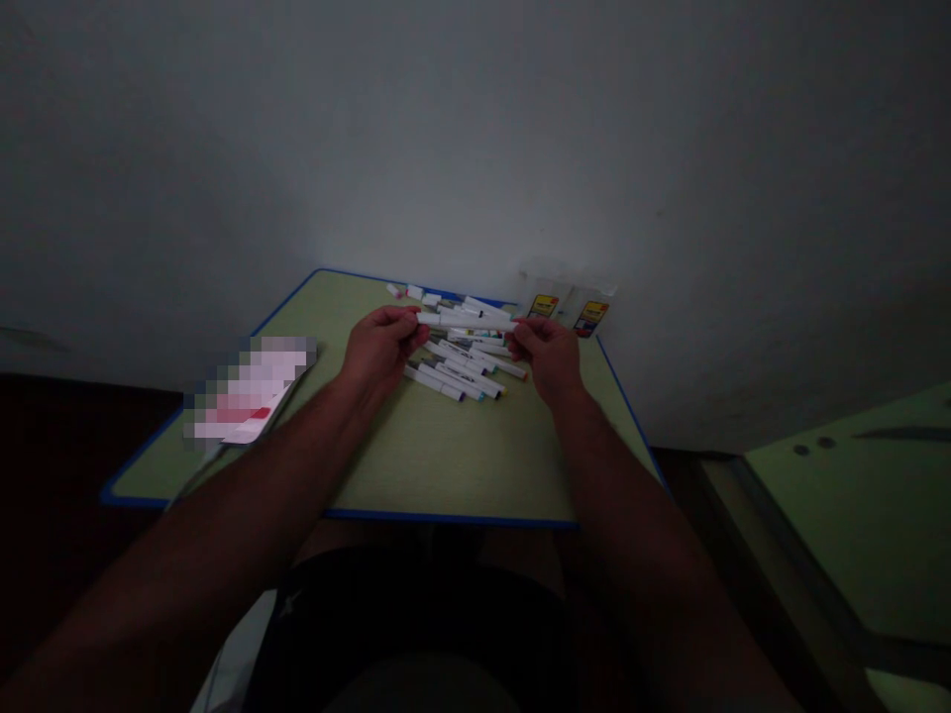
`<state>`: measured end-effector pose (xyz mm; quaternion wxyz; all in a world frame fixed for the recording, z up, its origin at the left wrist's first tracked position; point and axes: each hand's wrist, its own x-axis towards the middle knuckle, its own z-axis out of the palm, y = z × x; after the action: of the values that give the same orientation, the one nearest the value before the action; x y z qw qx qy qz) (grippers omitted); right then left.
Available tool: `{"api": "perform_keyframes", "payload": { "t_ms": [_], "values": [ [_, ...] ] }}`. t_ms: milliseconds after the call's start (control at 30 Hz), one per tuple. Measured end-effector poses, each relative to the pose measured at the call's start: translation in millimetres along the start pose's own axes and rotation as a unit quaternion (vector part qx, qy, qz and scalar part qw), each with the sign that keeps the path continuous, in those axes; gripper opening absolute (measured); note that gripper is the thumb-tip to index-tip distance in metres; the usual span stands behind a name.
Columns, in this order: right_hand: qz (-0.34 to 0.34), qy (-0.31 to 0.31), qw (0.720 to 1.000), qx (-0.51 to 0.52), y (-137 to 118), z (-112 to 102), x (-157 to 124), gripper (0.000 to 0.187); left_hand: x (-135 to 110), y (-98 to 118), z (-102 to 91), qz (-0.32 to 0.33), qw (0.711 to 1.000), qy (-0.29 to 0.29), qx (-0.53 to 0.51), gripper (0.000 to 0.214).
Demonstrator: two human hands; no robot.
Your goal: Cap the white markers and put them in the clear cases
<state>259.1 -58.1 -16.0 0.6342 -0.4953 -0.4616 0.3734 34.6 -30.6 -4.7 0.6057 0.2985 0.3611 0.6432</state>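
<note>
A white marker (467,321) is held level above the table between my two hands. The fingers of my left hand (382,344) pinch its left end. At the other end, my right hand (546,352) grips it between thumb and fingers. Below and behind it lie several white markers (453,379) with coloured tips, spread in loose rows on the table. A few short white pieces, like marker caps (414,293), sit near the far edge. Parts of the pile are hidden behind my hands and the held marker.
The small pale green table (446,465) has a blue rim and stands against a grey wall. Two clear plastic packs (592,312) with yellow and black labels lean at the back right. A phone-like device (257,396), partly blurred, with a cable lies at the left.
</note>
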Motion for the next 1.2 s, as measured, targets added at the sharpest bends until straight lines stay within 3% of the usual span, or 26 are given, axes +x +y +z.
{"api": "perform_keyframes", "payload": {
  "t_ms": [267,433,567,1200],
  "values": [
    [-0.003,-0.004,1.000,0.013,-1.5,-4.2,0.6,0.026,-7.0,3.3,4.8,-0.001,1.000,-0.027,-0.004,0.008],
    [-0.006,-0.008,0.999,-0.038,-2.8,2.1,-3.8,0.023,-9.4,0.9,5.4,-0.009,0.998,-0.060,-0.017,0.019],
    [0.008,-0.018,0.997,-0.076,-1.1,6.3,-6.0,0.026,-11.7,-3.0,6.5,-0.028,0.997,-0.075,-0.001,0.015],
    [0.001,-0.086,0.989,-0.118,4.8,12.8,-11.1,0.021,-16.2,-3.7,7.1,-0.045,0.996,-0.066,0.045,0.009]
  ]
}}
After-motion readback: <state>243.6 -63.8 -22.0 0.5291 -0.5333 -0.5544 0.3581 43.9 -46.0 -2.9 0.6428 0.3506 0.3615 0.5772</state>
